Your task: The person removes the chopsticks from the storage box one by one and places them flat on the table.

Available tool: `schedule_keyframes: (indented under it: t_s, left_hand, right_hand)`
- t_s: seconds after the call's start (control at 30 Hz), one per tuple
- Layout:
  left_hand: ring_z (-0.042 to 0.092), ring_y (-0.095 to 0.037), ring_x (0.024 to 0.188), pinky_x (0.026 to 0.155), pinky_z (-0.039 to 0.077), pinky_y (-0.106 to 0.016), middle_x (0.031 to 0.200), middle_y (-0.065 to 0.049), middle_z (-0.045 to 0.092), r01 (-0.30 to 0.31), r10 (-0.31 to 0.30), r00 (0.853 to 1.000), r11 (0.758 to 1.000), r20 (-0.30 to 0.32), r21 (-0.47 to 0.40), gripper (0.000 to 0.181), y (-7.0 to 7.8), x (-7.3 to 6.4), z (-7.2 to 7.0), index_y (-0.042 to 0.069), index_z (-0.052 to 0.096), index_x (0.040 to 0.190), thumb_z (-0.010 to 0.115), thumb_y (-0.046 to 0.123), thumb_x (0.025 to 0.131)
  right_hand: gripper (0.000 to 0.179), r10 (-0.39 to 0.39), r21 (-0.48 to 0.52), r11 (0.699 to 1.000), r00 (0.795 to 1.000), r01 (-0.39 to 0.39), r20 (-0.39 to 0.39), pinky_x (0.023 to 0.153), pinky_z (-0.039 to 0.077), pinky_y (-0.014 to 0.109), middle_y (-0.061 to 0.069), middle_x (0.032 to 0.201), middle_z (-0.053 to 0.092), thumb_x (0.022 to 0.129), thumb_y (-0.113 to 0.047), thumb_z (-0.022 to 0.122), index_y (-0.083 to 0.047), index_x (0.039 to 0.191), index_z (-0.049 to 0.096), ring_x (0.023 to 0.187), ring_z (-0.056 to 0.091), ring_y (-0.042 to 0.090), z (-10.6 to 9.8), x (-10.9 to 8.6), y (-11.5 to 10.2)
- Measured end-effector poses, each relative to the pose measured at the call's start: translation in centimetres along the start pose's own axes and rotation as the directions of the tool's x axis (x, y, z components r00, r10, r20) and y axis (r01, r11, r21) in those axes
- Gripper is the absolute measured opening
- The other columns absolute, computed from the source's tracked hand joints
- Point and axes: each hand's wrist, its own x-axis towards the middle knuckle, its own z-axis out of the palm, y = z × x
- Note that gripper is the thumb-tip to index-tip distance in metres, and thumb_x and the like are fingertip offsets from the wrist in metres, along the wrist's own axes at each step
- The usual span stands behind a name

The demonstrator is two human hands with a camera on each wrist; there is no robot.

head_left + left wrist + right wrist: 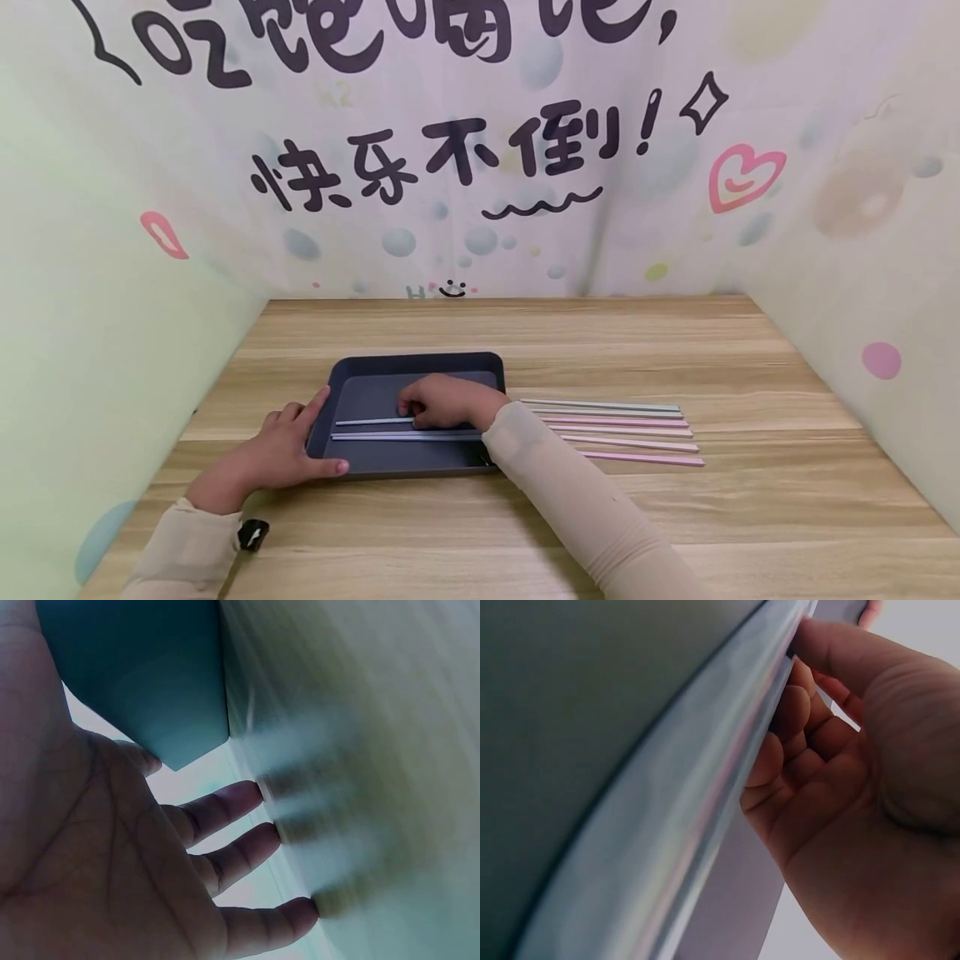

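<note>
A dark grey rectangular tray (420,461) sits on the table, left of the middle. Inside it lie light blue chopsticks (405,437), roughly parallel to its long side. My left hand (281,450) is at the tray's left side, index finger along the rim and thumb over the near corner. In the left wrist view the other fingers of that hand (112,847) extend straight, beside the tray wall (142,667). Over the tray, my right hand (450,402) pinches a light blue chopstick (367,422) between thumb and curled fingers. The right wrist view shows this hand (855,765) close up, with the sticks blurred.
Right of the tray, several pink and pale chopsticks (622,422) lie side by side on the wooden table (787,500), their left ends hidden by the right arm and tray. A printed cloth (450,167) hangs behind the table's far edge.
</note>
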Motion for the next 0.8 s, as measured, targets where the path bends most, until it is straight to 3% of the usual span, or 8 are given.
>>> schedule_keyframes:
  t_s: [0.8]
  left_hand:
    - [0.038, -0.058, 0.115, 0.086, 0.043, -0.062, 0.131, -0.037, 0.04, 0.009, -0.008, 1.0, 1.0, 0.02, -0.005, 0.12, -0.08, 0.0, 0.02, -0.002, 0.012, 0.157, 0.076, 0.061, 0.078]
  right_hand:
    - [0.01, -0.039, -0.005, 0.999, 0.999, 0.039, 0.011, 0.069, 0.04, 0.022, -0.004, 0.083, 0.055, 0.097, -0.007, 0.06, -0.016, 0.1, 0.063, 0.074, 0.05, 0.01, -0.93, -0.28, -0.1]
